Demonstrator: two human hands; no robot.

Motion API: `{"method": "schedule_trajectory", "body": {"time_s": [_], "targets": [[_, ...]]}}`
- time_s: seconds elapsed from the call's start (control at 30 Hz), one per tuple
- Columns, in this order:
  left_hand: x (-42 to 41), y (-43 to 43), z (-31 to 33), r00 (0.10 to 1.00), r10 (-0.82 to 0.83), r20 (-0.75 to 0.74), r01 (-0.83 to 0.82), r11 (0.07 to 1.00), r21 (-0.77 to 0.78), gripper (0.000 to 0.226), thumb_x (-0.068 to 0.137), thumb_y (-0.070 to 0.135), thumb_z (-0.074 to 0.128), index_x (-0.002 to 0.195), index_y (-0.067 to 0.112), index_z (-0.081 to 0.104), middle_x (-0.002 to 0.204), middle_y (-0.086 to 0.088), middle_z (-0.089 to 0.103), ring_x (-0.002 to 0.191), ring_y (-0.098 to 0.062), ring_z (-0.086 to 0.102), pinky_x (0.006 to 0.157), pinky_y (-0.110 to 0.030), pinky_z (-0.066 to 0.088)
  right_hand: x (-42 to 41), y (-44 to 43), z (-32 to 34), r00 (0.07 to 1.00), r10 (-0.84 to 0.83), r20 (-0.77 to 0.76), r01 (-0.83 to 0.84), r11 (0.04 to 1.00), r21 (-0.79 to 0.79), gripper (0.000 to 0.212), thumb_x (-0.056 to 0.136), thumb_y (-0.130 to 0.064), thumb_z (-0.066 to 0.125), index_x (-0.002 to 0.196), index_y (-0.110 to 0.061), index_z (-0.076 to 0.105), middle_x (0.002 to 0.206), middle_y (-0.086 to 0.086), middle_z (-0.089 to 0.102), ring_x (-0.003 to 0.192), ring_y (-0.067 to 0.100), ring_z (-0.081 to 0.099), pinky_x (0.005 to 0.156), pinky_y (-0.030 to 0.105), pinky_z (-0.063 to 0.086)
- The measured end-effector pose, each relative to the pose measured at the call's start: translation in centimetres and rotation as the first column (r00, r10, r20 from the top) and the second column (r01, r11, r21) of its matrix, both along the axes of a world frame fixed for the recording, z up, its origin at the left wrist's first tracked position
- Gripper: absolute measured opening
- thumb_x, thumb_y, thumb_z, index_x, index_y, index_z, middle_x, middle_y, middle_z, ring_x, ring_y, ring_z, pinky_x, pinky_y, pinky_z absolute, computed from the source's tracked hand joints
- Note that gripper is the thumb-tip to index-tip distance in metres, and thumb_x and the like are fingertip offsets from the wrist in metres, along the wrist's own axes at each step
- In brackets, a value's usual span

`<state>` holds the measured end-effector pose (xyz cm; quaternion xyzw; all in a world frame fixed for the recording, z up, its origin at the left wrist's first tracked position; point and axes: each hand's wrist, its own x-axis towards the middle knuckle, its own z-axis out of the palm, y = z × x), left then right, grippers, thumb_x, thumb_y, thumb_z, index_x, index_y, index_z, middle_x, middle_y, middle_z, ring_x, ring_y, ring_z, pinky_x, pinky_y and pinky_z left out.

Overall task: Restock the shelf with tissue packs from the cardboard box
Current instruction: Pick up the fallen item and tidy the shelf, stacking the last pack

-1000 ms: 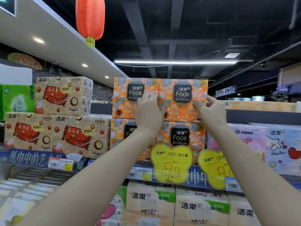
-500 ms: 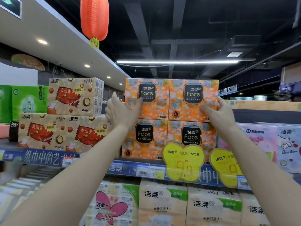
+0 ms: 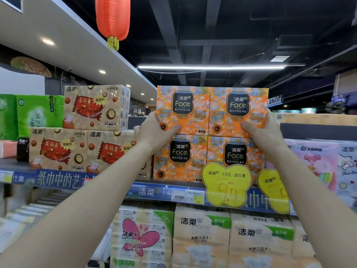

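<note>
Head view had my left hand (image 3: 154,132) and right hand (image 3: 263,132) clasping the lower corners of the top orange tissue pack (image 3: 210,113), centre frame, stacked on the lower pack (image 3: 179,157) upon the shelf (image 3: 150,191) (placing step, I judged); next called for squaring it flush.

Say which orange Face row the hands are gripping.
The top row: left hand and right hand clasp its lower corners. The bottom row sits on the shelf behind yellow tags.
</note>
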<state>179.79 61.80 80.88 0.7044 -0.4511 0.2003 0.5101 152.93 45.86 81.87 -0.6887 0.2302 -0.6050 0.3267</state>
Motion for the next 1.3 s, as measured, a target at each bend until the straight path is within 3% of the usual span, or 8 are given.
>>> {"method": "schedule_trajectory", "body": {"time_s": [0.2, 0.3, 0.57, 0.8, 0.97, 1.1, 1.23, 1.3], "targets": [[0.5, 0.1, -0.3, 1.0, -0.027, 0.014, 0.026, 0.999, 0.024, 0.084, 0.062, 0.082, 0.074, 0.123, 0.032, 0.044, 0.12, 0.01, 0.066, 0.118, -0.023, 0.061, 0.11, -0.051, 0.032, 0.1, -0.2, -0.1, 0.999, -0.015, -0.028, 0.015, 1.0, 0.011, 0.067, 0.091, -0.032, 0.075, 0.147, -0.036, 0.039, 0.126, -0.009, 0.066, 0.11, 0.017, 0.067, 0.089, 0.043, 0.057], [0.4, 0.3, -0.3, 0.999, -0.009, 0.038, 0.006, 0.997, 0.071, 0.095, 0.061, 0.082, 0.075, 0.13, 0.027, 0.04, 0.124, 0.007, 0.066, 0.12, -0.027, 0.06, 0.108, -0.049, 0.031, 0.0, 0.0, 0.0, 0.999, -0.001, -0.04, 0.002, 1.0, 0.007, 0.064, 0.093, -0.031, 0.074, 0.147, -0.034, 0.039, 0.124, -0.009, 0.066, 0.105, 0.011, 0.067, 0.078, 0.034, 0.056], [0.3, 0.4, -0.3, 0.999, 0.009, 0.038, -0.011, 0.997, 0.071, 0.087, 0.066, 0.08, 0.074, 0.129, 0.03, 0.041, 0.123, 0.008, 0.067, 0.123, -0.027, 0.058, 0.106, -0.048, 0.026, -1.1, -0.2, -1.1, 0.99, 0.012, -0.144, -0.009, 1.0, 0.019, 0.056, 0.091, -0.021, 0.077, 0.137, -0.029, 0.046, 0.119, -0.009, 0.067, 0.103, 0.013, 0.068, 0.072, 0.03, 0.055], [0.5, 0.0, -0.5, 0.999, -0.028, -0.026, 0.029, 0.999, 0.037, 0.097, 0.055, 0.086, 0.073, 0.132, 0.035, 0.041, 0.122, 0.01, 0.07, 0.12, -0.023, 0.061, 0.107, -0.048, 0.034, -0.5, 0.4, -1.6, 0.989, -0.064, -0.132, 0.061, 0.998, -0.028, 0.057, 0.094, -0.017, 0.073, 0.141, -0.026, 0.042, 0.115, -0.011, 0.063, 0.104, 0.016, 0.063, 0.076, 0.028, 0.05], [0.0, 0.5, -0.1, 1.0, 0.009, -0.017, -0.006, 0.991, 0.134, 0.094, 0.063, 0.085, 0.07, 0.135, 0.032, 0.04, 0.125, 0.007, 0.068, 0.125, -0.027, 0.057, 0.108, -0.049, 0.027, -0.5, 1.0, -1.5, 0.986, -0.076, -0.15, 0.077, 0.997, 0.001, 0.063, 0.095, -0.017, 0.072, 0.147, -0.026, 0.038, 0.115, -0.012, 0.061, 0.1, 0.012, 0.063, 0.085, 0.035, 0.053], [-0.1, 0.5, -0.2, 0.997, 0.069, 0.02, -0.071, 0.986, 0.151, 0.095, 0.065, 0.087, 0.067, 0.136, 0.032, 0.038, 0.123, 0.006, 0.069, 0.124, -0.028, 0.059, 0.111, -0.052, 0.025, -0.6, 1.8, -0.9, 0.975, -0.112, -0.193, 0.125, 0.991, 0.054, 0.067, 0.092, -0.025, 0.076, 0.148, -0.028, 0.038, 0.13, -0.003, 0.063, 0.117, 0.024, 0.062, 0.101, 0.051, 0.052], [0.3, 0.3, -0.1, 0.99, 0.127, 0.066, -0.133, 0.985, 0.107, 0.112, 0.054, 0.094, 0.065, 0.136, 0.025, 0.036, 0.116, 0.005, 0.07, 0.118, -0.026, 0.061, 0.105, -0.052, 0.028, -0.7, 3.1, -0.7, 0.964, -0.176, -0.2, 0.194, 0.978, 0.076, 0.062, 0.091, -0.029, 0.077, 0.144, -0.019, 0.046, 0.129, -0.001, 0.063, 0.114, 0.021, 0.061, 0.095, 0.04, 0.05], [0.1, 0.8, 0.0, 0.981, 0.151, 0.12, -0.156, 0.987, 0.032, 0.117, 0.058, 0.09, 0.068, 0.143, 0.018, 0.034, 0.128, 0.001, 0.066, 0.127, -0.027, 0.056, 0.11, -0.054, 0.027, -0.8, 4.0, -0.8, 0.949, -0.24, -0.202, 0.254, 0.966, 0.042, 0.07, 0.09, -0.033, 0.078, 0.148, -0.016, 0.043, 0.137, 0.003, 0.062, 0.121, 0.026, 0.059, 0.099, 0.041, 0.048]]}}
